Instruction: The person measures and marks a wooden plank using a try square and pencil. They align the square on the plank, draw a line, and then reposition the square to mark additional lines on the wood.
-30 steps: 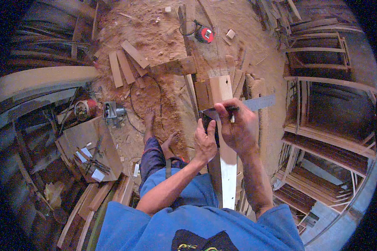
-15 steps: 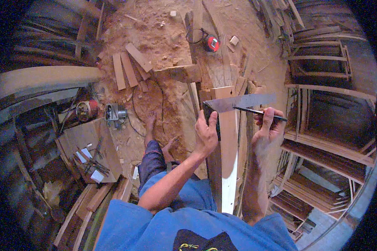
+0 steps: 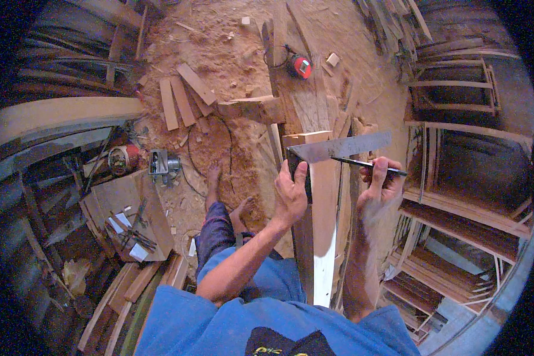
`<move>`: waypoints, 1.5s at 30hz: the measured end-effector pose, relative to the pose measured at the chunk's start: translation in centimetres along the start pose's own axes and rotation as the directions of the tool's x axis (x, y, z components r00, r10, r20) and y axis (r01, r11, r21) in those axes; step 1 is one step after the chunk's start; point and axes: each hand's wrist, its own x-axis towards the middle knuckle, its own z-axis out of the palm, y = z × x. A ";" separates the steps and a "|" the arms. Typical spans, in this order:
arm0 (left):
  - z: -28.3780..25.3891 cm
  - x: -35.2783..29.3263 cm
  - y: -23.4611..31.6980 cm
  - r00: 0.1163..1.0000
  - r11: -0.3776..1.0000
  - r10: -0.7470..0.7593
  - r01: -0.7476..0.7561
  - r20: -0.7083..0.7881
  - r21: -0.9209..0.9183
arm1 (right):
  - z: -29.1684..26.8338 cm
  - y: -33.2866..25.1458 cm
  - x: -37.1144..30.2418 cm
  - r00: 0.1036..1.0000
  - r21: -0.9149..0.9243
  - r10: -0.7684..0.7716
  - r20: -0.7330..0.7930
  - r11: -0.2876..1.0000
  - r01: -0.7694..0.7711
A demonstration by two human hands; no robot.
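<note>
Resting across the pale board (image 3: 323,207), the metal square (image 3: 350,143) is gripped at its dark handle (image 3: 292,157) by the left hand (image 3: 292,193); the right hand (image 3: 382,178) pinches a black pencil (image 3: 353,161), tip at the square's near edge. Wooden slats (image 3: 183,101) lie on the sawdusty floor (image 3: 250,178), leftward.

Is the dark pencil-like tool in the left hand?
No, the right hand holds the dark pencil-like tool, while the left hand holds the metal-bladed square.
</note>
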 end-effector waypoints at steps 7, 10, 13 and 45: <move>0.0 0.3 0.3 1.000 0.999 0.017 -0.017 -0.002 0.039 | 0.9 0.4 1.0 0.999 -0.019 0.002 0.033 1.000 -0.002; -0.2 0.6 0.7 1.000 0.999 0.030 -0.030 0.008 0.028 | 1.5 0.4 1.4 0.999 -0.002 0.005 0.050 1.000 -0.005; -0.2 0.7 0.9 0.999 0.999 0.037 -0.037 0.006 -0.005 | 1.9 0.4 1.7 0.999 -0.012 0.042 0.031 0.999 -0.041; 0.5 0.0 -0.9 0.998 0.998 -0.067 0.067 -0.010 0.013 | 4.0 0.6 4.5 0.955 -0.196 0.024 0.296 0.980 0.036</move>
